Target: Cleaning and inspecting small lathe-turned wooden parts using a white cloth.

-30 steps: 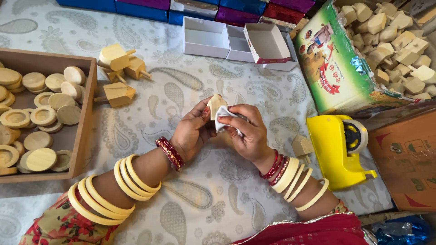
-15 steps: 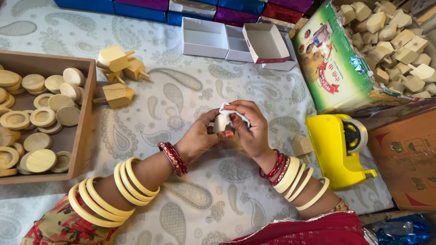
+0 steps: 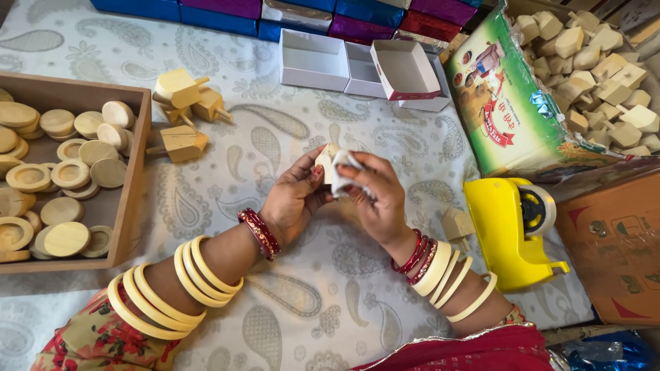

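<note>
My left hand (image 3: 294, 199) and my right hand (image 3: 375, 196) meet over the patterned cloth, holding a small pale wooden piece (image 3: 326, 159) between them. The left fingers grip the piece from the left. The right fingers press a bit of white paper or tape (image 3: 345, 167) against its right side. Most of the piece is hidden by the fingers. Both wrists wear red and cream bangles.
A wooden tray (image 3: 134, 172) of round wooden discs stands at the left. Three wooden spinning tops (image 3: 182, 113) lie beside it. Open white boxes (image 3: 357, 65) sit at the back. A yellow tape dispenser (image 3: 512, 230), a loose wooden piece (image 3: 456, 224) and a green sack of wooden pieces (image 3: 598, 62) are at the right.
The hands have turned the wooden piece between them, and the white paper now covers more of its right side. Both hands stay in the same place.
</note>
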